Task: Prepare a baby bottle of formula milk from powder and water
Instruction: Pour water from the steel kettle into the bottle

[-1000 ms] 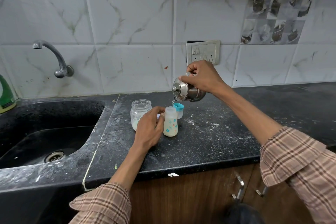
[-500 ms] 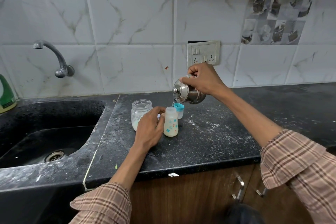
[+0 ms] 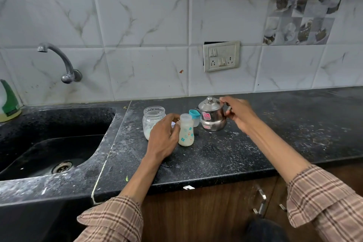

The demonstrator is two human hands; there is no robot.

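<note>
A small baby bottle (image 3: 186,133) with teal prints stands open-topped on the black counter (image 3: 225,155), filled with milky white liquid. My left hand (image 3: 164,137) grips its left side, thumb and fingers curled against it. Right behind the bottle is its teal cap (image 3: 194,115). A glass jar (image 3: 152,119) with white powder at the bottom stands to the left, partly hidden by my left hand. The small steel kettle (image 3: 212,117) sits upright on the counter, right of the bottle. My right hand (image 3: 238,116) has its fingers curled round the kettle's handle.
A black sink (image 3: 49,149) with a wall tap (image 3: 62,63) fills the left side. A green-and-yellow bottle (image 3: 8,102) stands at the far left edge. A wall socket (image 3: 221,56) is behind the kettle. White powder dusts the counter. Cabinet handles (image 3: 262,202) are below the counter's edge.
My right hand has lowered the kettle from its tilted pouring position above the bottle and set it upright on the counter to the right. My left hand and the bottle have stayed put.
</note>
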